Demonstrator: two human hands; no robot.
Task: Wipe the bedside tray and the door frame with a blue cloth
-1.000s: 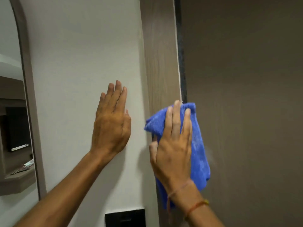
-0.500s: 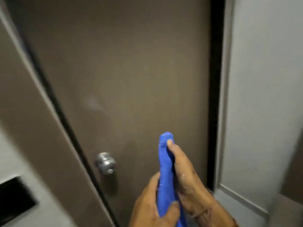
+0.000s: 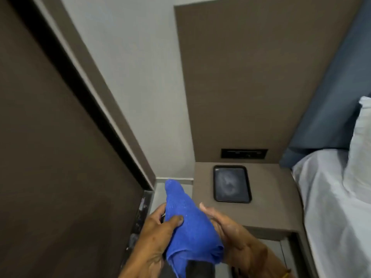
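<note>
Here we look down on a dark bedside tray [image 3: 232, 184] lying flat on a brown bedside shelf [image 3: 267, 199], and we place everything else from that tray. Its inner surface shows a pale smear in the middle. Just behind the tray, a black switch panel [image 3: 244, 153] is set into the brown wall board [image 3: 251, 77]. To the right of the tray lies the bed with its white sheet [image 3: 331, 197] and a blue headboard [image 3: 331, 101] above it. To the left of the tray, past a strip of pale wall [image 3: 136, 77], the door frame [image 3: 104, 91] runs slantwise, with the brown door [image 3: 50, 147] beyond it.

In front of the tray and a little to its left, we hold the blue cloth [image 3: 188, 223] bunched into a long roll, its tip pointing up and away from us. Our left hand [image 3: 154, 233] grips it, thumb pressed across the fabric. Our right hand [image 3: 230, 235] cups the cloth's other side with fingers loosely extended. The cloth is clear of both tray and frame.
</note>
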